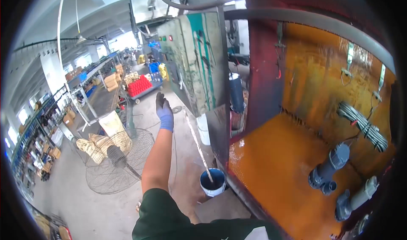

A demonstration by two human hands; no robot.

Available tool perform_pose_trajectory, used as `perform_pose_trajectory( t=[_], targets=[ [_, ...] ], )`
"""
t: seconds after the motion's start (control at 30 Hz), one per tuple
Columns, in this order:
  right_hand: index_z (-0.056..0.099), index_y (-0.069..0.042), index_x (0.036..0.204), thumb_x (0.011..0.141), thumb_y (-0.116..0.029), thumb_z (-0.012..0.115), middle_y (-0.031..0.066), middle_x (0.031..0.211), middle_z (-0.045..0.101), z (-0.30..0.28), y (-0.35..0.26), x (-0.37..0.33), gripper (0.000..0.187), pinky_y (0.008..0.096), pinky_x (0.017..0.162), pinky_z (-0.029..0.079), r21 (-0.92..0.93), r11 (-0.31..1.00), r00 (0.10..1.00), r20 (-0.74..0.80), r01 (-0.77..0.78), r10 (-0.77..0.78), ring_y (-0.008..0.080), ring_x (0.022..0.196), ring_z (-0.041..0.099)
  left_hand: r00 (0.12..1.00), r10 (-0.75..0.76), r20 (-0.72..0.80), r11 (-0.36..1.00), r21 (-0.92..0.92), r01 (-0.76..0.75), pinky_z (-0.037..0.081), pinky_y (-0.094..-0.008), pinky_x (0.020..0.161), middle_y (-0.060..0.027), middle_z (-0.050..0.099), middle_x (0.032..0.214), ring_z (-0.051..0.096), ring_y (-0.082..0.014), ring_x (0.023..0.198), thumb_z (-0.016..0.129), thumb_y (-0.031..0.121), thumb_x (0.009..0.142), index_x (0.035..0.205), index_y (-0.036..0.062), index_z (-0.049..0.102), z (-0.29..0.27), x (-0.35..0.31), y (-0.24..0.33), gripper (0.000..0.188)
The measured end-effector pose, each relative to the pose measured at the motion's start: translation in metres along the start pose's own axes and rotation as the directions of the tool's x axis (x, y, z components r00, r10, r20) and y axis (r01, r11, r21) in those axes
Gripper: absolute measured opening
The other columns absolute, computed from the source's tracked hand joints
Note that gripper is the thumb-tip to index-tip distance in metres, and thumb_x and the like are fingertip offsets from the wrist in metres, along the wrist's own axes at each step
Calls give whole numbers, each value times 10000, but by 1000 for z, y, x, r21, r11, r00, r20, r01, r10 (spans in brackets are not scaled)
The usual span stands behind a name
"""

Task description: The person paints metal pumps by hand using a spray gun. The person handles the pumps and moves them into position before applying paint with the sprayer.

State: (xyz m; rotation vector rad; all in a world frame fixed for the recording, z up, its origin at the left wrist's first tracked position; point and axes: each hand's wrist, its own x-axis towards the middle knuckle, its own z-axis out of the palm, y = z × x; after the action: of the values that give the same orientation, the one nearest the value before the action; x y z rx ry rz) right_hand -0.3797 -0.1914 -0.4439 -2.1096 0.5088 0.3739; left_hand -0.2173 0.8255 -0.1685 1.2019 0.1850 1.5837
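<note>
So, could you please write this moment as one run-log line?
Left hand: gloved, outstretched, nothing visibly held | Right hand: not in view | Around: green-striped cabinet, wire-caged fan, bucket, orange-coated booth

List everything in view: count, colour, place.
Bucket: one, blue and white, lower centre
Pole: one, whitish, in the bucket
Fan: one, grey, left of centre
Sacks: several, cream, behind fan
Cart: one, grey, far back, carrying red parts
Cabinet: one, pale, green-striped, upper centre
Booth: one, orange inside, right
Pumps: at least two, grey, in booth
Cable coil: one, grey, above pumps
Shelving: count unclear, blue, far left
Sleeve: one, dark green, bottom centre
Hands: one clearly visible, blue-grey glove, centre
</note>
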Motion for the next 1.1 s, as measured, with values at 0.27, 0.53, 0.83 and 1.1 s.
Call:
perform_pose_trajectory(
  t=[0.27,0.53,0.83,1.1],
  targets=[
    [640,-64,1357,848,-263,825,167,1244,660,35,-134,36,577,471,874,561,51,997,997,58,50,-53,328,1038,652,972,-202,124,966,-138,218,511,-302,992,-122,427,1648,572,-223,1174,507,-162,864,1723,202,212,47,84,-51,979],
    [653,-73,1312,855,-265,833,139,1149,655,57,-166,51,527,455,811,555,62,997,996,83,38,-43,298,952,645,975,-217,48,967,-123,222,546,-351,927,-109,508,1557,638,-268,1129,543,-187,810,1715,201,245,65,88,-88,1028],
    [667,-84,1261,863,-267,843,107,1043,650,54,-137,47,472,437,741,548,133,991,997,81,-10,-1,263,855,637,991,-118,70,972,212,101,582,-357,870,-128,659,1394,692,-257,1082,551,-115,836,1710,226,244,61,105,-76,987],
    [680,-93,1216,870,-269,851,79,949,646,52,-89,43,425,422,678,543,227,973,997,76,-32,15,233,769,630,992,-22,128,998,55,15,577,-388,968,-177,623,1457,664,-307,1234,501,-139,875,1673,164,323,13,143,-109,872]
  ],
)
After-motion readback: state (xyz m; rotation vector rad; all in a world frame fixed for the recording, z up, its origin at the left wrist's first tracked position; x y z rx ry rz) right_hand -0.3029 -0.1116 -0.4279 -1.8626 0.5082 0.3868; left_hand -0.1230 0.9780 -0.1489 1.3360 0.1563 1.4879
